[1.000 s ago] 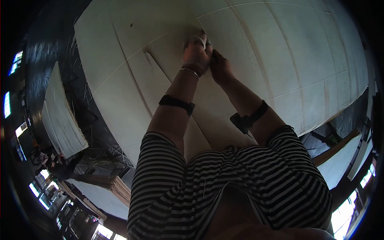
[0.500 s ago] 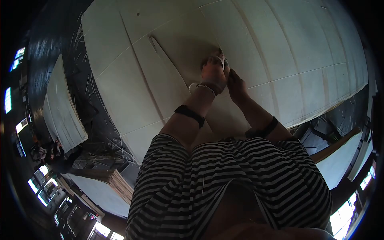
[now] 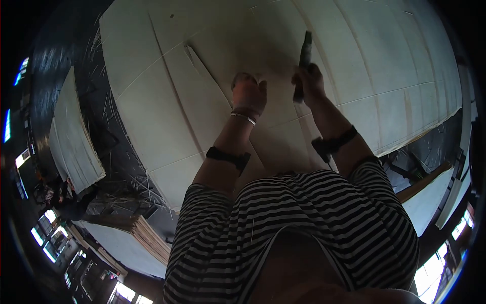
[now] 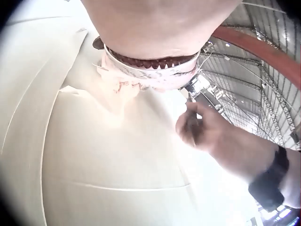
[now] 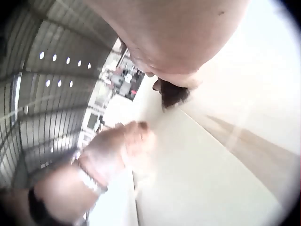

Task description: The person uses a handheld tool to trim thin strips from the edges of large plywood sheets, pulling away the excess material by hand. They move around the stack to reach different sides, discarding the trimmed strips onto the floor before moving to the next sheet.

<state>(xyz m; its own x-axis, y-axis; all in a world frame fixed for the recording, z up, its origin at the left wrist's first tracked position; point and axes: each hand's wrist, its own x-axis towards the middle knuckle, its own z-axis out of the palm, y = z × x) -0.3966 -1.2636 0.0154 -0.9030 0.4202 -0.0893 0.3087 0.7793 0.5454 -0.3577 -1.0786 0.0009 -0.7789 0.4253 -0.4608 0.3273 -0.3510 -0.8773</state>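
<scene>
Layered pale stack (image 3: 134, 237) lower left, bright windows (image 3: 430, 273) lower right

Before us lies a veneer sheet (image 3: 374, 66), our left grip (image 3: 249, 96) over it, our right grip (image 3: 310, 85) farther right with a hand tool (image 3: 307, 48) in it; a panel (image 3: 76, 137) lies beyond the sheet's left edge, a stack of boards (image 3: 148, 237) nearer us

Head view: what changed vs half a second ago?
The hands came apart: the left hand moved left, the right hand forward and slightly right. A dark tool now shows plainly in the right hand's grip; whether it was held before can't be told. The pale sheet and its raised strip look unchanged.
</scene>
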